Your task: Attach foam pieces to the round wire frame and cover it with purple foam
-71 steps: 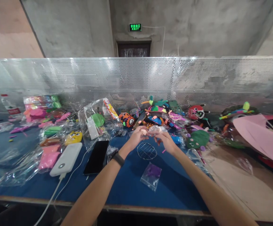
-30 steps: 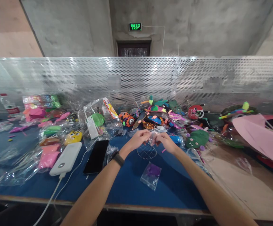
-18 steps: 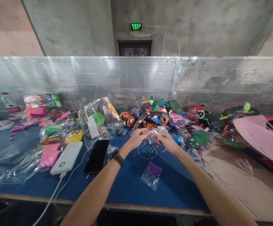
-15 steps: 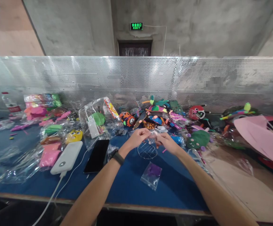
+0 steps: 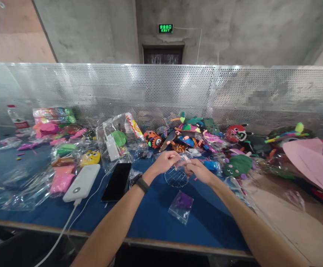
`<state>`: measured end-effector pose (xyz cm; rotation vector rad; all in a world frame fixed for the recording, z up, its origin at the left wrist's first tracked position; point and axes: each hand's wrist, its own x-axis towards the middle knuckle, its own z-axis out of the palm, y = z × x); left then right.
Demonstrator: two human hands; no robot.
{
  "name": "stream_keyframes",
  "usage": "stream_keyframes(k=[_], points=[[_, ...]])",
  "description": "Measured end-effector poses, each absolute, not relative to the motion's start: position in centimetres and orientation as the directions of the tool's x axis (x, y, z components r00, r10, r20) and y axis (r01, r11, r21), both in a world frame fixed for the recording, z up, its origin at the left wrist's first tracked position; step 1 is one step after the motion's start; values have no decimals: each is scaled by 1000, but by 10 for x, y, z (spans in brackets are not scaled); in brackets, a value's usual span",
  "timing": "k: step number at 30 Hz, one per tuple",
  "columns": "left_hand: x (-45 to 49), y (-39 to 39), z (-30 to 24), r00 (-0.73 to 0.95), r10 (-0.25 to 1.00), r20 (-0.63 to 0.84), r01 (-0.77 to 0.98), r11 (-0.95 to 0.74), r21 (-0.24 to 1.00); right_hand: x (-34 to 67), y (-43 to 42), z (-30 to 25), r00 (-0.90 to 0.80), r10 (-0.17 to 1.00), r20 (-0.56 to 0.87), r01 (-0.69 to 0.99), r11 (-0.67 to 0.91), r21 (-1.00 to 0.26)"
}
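My left hand (image 5: 165, 162) and my right hand (image 5: 197, 170) meet above the blue table mat (image 5: 150, 218), fingers pinched on a small clear plastic bag (image 5: 181, 160) with something pale pink in it. Directly below the hands lies a round wire grid (image 5: 176, 177). A small clear bag of purple clay (image 5: 181, 205) rests on the mat nearer to me. A dark band sits on my left wrist.
A black phone (image 5: 117, 181) and a white power bank (image 5: 81, 183) with a cable lie to the left. Bags of coloured clay (image 5: 61, 159) and several clay figures (image 5: 195, 133) crowd the back, against a perforated metal screen (image 5: 161, 92). Pink paper (image 5: 309, 163) lies right.
My hands came down slightly from their raised position toward the wire grid, still working the small bag. The camera shifted a little to the left.
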<state>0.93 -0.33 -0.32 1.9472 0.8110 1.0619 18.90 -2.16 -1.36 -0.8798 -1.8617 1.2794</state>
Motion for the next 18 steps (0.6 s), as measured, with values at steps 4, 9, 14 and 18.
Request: stream_keyframes(k=[4,9,14,18], points=[[10,0,-9,457,799,390,173,-510,843,190,-23,-10,-531,826,190,143,309,-940],[12,1,-12,465,800,380,150,-494,856,188,-27,-9,-573,797,190,56,270,-961],[14,1,-10,460,811,362,76,-442,894,184,-30,-8,-558,819,138,33,188,-982],[15,0,-11,485,831,274,-55,-283,957,184,-29,-6,-516,839,172,37,222,-974]])
